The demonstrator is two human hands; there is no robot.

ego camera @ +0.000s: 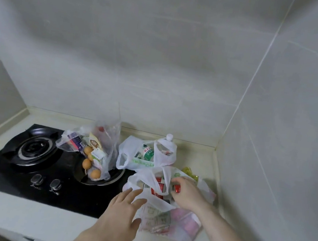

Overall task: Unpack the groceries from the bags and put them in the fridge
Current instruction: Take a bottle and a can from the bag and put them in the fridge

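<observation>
A: Risks, left to right. Clear bag (89, 147) slumps across the stove (17, 164), partly over the right burner. Loose eggs (87, 164) inside, low against the film. A tug on that film could likely roll or crack them.

B: Middle?

A: White bag (129, 153) stands by the back wall, bottle (169, 138) poking out the top, cap up. Looks top-heavy; a knock from a passing arm could tip it.

B: Hands?

A: Left hand (121, 212): fingers spread and straight, laid on the near bag (153, 216), clamped on nothing. Right hand (187, 192): reaching into that bag's mouth, fingers curled at a red packet (176, 188); real grip or not, cannot tell.

B: Danger there?

A: Thin film could snag as the packet lifts, dragging the rest toward the counter (19, 221) edge.

B: The goods' look?

A: Near bag sits at the right corner, translucent, crumpled, red and pink packs showing through. Fridge out of view.
</observation>
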